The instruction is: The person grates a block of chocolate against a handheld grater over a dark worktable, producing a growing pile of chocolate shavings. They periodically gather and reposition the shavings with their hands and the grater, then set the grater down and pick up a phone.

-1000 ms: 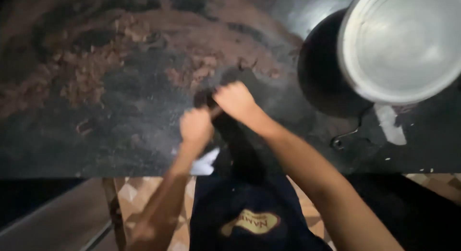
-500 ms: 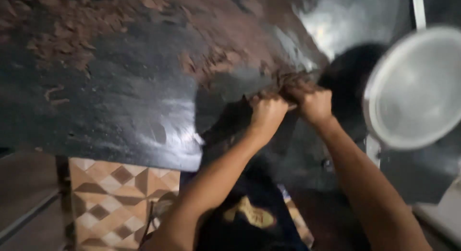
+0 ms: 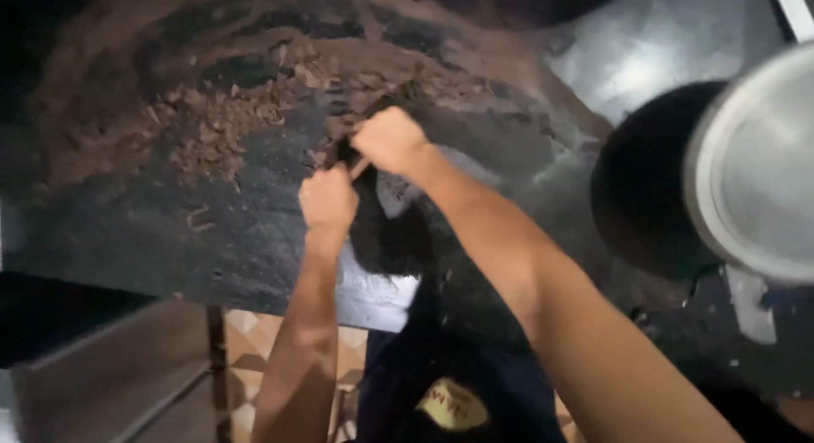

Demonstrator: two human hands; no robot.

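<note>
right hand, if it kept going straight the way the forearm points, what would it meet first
Most likely the brown crumbly flakes spread on the dark work slab, up and left of the right hand. The left hand sits nearer the body, out of that line. Depth is unclear.

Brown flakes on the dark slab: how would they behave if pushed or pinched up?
The brown flakes lie as a loose, ragged scatter on the dark slab, so they would probably slide into a heap, not move as one sheet. They look thin and curled: likely light and brittle. Brown smears around them suggest that some would stick or smear.
</note>
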